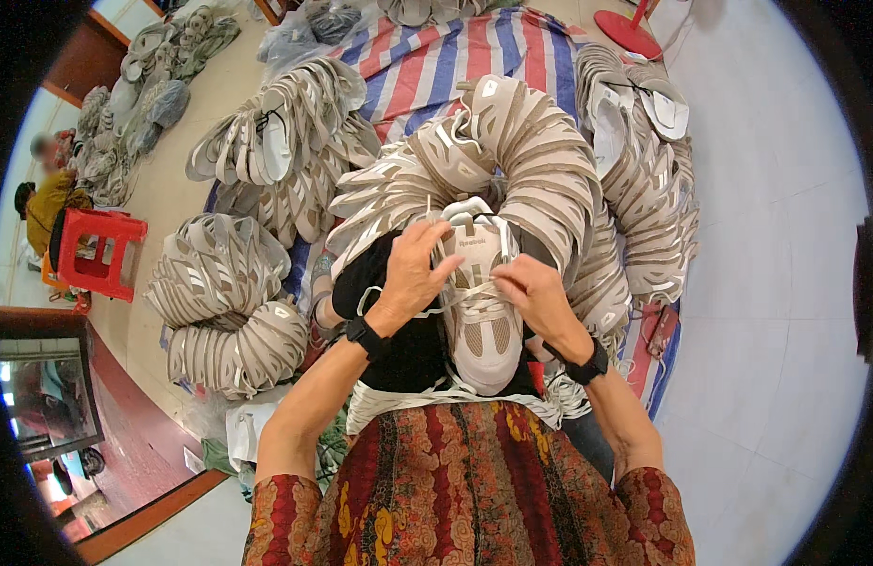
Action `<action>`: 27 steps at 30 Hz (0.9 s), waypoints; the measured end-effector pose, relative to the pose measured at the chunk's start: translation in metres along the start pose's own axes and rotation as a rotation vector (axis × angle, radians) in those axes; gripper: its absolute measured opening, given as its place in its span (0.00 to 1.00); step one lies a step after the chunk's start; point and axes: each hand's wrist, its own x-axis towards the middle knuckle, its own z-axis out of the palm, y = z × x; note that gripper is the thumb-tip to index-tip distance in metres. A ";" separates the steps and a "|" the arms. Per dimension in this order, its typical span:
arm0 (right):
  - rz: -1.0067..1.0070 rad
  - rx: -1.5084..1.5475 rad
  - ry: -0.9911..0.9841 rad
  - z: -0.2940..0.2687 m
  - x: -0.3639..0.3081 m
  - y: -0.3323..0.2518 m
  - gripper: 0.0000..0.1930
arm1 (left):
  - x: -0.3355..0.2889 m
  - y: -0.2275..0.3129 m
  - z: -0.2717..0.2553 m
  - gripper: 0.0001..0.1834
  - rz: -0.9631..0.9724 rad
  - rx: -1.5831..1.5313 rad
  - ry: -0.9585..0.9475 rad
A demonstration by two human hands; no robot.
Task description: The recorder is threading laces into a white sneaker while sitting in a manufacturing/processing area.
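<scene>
A beige shoe upper (488, 345) with brown mesh panels rests in front of me over dark cloth, toe pointing toward me. A pale shoelace (474, 294) crosses its front, and a loose length loops out to the left. My left hand (413, 272) is at the upper's left edge, thumb on its face and fingers curled around the side; the fingertips are partly hidden. At the right eyelet edge, my right hand (533, 294) pinches the lace between thumb and forefinger. A bundle of white laces (427, 401) lies across my lap.
Curved stacks of similar uppers (549, 179) stand just beyond, with more stacks at left (233, 311) and right (653, 217). Under them spreads a striped tarp (483, 47). A red stool (99, 250) and a seated person are far left; a mirror-like panel (45, 391) is lower left.
</scene>
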 end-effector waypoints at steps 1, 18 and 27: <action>0.034 -0.024 0.001 0.001 0.003 0.004 0.06 | 0.001 0.000 0.004 0.24 -0.067 -0.043 -0.068; -0.131 -0.429 -0.134 0.008 0.021 0.004 0.03 | 0.001 -0.001 0.010 0.34 -0.329 -0.178 -0.240; -0.159 -0.089 -0.241 0.018 0.035 0.026 0.05 | 0.000 -0.005 0.007 0.33 -0.329 -0.194 -0.240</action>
